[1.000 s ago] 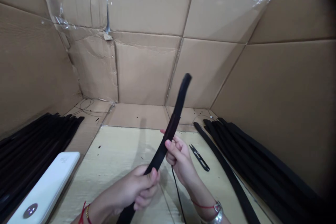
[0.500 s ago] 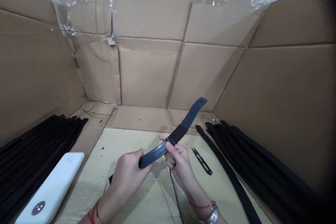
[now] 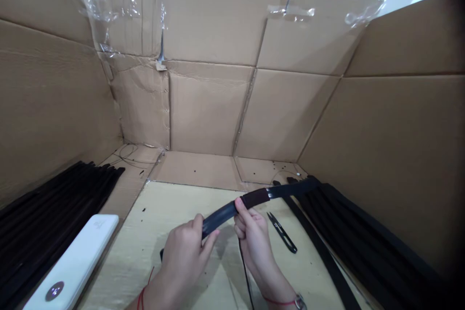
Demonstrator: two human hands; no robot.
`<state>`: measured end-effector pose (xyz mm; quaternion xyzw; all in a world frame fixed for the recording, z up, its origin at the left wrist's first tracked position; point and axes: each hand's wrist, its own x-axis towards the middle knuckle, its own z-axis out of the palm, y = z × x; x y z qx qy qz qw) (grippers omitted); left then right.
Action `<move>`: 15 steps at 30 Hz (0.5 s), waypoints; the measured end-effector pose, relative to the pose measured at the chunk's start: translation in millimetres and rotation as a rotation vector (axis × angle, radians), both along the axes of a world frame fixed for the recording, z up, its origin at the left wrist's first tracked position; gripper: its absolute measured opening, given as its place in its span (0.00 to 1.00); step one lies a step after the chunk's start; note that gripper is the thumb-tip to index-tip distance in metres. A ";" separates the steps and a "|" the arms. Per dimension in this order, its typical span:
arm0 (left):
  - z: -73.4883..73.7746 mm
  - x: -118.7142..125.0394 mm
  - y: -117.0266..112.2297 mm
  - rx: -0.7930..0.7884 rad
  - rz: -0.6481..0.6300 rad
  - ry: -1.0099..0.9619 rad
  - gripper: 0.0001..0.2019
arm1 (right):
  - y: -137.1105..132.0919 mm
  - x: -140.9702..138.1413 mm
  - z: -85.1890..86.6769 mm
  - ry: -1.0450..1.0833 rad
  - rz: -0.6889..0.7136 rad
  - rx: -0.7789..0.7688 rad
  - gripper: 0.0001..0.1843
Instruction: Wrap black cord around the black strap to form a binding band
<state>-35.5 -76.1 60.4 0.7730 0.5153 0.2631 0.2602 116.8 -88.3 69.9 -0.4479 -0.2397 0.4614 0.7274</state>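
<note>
Both my hands grip one black strap (image 3: 254, 199) that runs nearly level from lower left to the right. My left hand (image 3: 185, 256) is closed around its near part, thumb on top. My right hand (image 3: 252, 235) pinches the strap a little further along, by a darker band on it. The strap's far end reaches over the right pile of black straps (image 3: 363, 237). A thin black cord (image 3: 244, 266) hangs down between my wrists.
Small black thread snips (image 3: 282, 238) lie on the pale board (image 3: 163, 213) right of my hands. Another pile of black straps (image 3: 51, 213) lies at left, with a white power bank (image 3: 72, 261) beside it. Cardboard walls (image 3: 207, 106) close in the back and both sides.
The strap's far end has swung down from pointing upward to lying almost level, toward the right pile. My left hand turned over onto the strap. The camera has tilted up slightly.
</note>
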 end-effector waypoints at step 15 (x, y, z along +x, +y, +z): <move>2.0 1.7 -3.3 -0.105 -0.074 -0.017 0.06 | 1.6 6.9 -4.6 -0.132 -0.011 0.001 0.35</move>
